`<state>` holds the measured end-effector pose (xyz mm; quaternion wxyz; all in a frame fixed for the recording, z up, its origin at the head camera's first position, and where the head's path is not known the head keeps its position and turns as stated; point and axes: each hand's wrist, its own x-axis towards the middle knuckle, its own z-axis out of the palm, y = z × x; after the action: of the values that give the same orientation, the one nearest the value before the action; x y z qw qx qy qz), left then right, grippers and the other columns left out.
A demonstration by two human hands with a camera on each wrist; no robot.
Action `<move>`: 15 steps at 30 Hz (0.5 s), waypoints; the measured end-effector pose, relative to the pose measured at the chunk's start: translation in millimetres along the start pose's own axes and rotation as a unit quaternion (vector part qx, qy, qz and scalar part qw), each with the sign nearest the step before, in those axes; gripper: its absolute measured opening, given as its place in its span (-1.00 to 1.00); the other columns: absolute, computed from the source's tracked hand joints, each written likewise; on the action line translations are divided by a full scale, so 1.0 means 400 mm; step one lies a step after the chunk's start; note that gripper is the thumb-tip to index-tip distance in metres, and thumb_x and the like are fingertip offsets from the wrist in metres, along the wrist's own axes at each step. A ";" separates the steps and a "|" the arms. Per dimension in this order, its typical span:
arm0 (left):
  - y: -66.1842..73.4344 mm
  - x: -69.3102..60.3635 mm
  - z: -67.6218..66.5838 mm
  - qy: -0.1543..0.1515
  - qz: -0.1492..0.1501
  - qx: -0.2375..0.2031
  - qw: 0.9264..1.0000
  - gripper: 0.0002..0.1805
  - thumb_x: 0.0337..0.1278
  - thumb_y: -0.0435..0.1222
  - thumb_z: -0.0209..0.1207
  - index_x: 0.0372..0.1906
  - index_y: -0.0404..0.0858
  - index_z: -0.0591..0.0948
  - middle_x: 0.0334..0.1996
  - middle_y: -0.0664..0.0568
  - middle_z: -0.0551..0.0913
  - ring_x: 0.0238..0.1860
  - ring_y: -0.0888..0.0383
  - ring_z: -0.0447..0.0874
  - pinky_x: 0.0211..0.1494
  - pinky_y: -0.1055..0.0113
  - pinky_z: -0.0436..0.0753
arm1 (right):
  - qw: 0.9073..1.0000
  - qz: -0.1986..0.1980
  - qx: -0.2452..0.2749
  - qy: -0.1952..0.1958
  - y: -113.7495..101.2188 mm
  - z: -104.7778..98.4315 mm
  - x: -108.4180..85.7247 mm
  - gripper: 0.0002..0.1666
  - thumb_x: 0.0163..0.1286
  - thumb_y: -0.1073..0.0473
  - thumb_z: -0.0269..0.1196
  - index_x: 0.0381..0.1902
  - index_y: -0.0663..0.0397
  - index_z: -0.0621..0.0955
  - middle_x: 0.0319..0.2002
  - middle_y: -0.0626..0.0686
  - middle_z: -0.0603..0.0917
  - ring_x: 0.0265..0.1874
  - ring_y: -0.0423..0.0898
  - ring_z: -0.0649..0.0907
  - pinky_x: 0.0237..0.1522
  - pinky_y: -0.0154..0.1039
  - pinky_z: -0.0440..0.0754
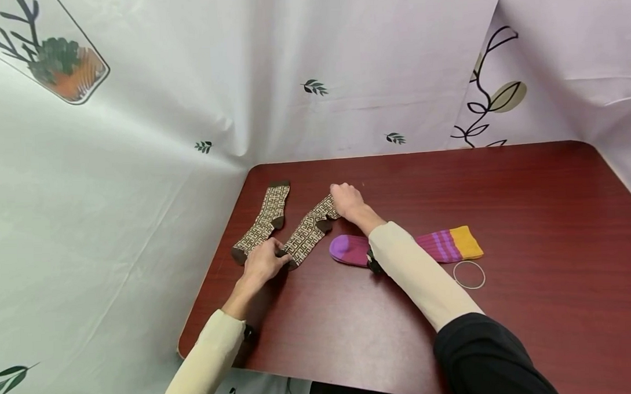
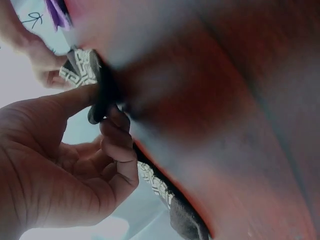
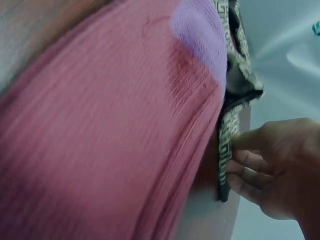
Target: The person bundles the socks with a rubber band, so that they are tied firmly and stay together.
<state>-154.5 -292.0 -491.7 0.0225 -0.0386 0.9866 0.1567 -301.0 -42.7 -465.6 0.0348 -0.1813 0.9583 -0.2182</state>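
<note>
Two brown-and-cream patterned socks lie side by side on the table's left part. My left hand (image 1: 262,261) pinches the dark toe of the nearer patterned sock (image 1: 307,235); the left wrist view shows that toe (image 2: 102,95) between thumb and fingers. At the sock's other end, my right hand (image 1: 348,200) holds the cuff, which it partly hides; in the right wrist view, thumb and fingers meet at the sock's edge (image 3: 225,150). The other patterned sock (image 1: 269,213) lies flat, left of the held one, its toe close to my left hand.
A magenta sock (image 1: 351,251) with a lilac toe and yellow cuff lies under my right forearm, which covers its middle. Beside the cuff is a thin pale ring (image 1: 470,288). The reddish-brown table (image 1: 546,224) meets patterned white cloth (image 1: 344,115) behind and at the left.
</note>
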 end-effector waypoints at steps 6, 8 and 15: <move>-0.020 0.021 0.003 -0.032 -0.029 0.020 0.999 -0.65 0.12 0.07 0.53 -0.19 -0.08 0.76 -0.11 -0.04 0.80 0.04 -0.22 0.74 -0.02 -0.19 0.64 | 0.998 0.051 0.037 -0.013 0.024 -0.012 -0.003 -0.97 0.44 0.35 0.24 -0.20 0.23 0.61 -0.04 0.29 0.74 0.01 0.25 0.73 0.01 0.09 0.69; -0.015 0.021 -0.004 -0.043 -0.036 0.020 0.998 -0.67 0.12 0.06 0.53 -0.21 -0.06 0.75 -0.14 -0.02 0.80 0.02 -0.19 0.74 -0.03 -0.17 0.64 | 0.997 0.060 0.038 -0.019 0.027 -0.016 0.002 -0.95 0.43 0.34 0.26 -0.26 0.23 0.60 -0.05 0.30 0.74 0.02 0.26 0.73 0.01 0.10 0.69; -0.048 0.023 0.010 -0.038 -0.013 0.001 0.999 -0.63 0.08 0.11 0.52 -0.27 -0.02 0.68 -0.25 0.07 0.75 -0.10 -0.09 0.73 -0.10 -0.08 0.60 | 0.992 0.093 0.072 -0.039 0.081 0.019 0.059 -0.80 0.26 0.25 0.49 -0.28 0.22 0.66 -0.06 0.28 0.74 0.10 0.31 0.68 0.11 0.13 0.65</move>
<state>-162.0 -309.6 -501.7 0.0619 -0.0456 0.9846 0.1572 -332.7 -27.1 -486.4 0.1056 -0.0968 0.9508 -0.2748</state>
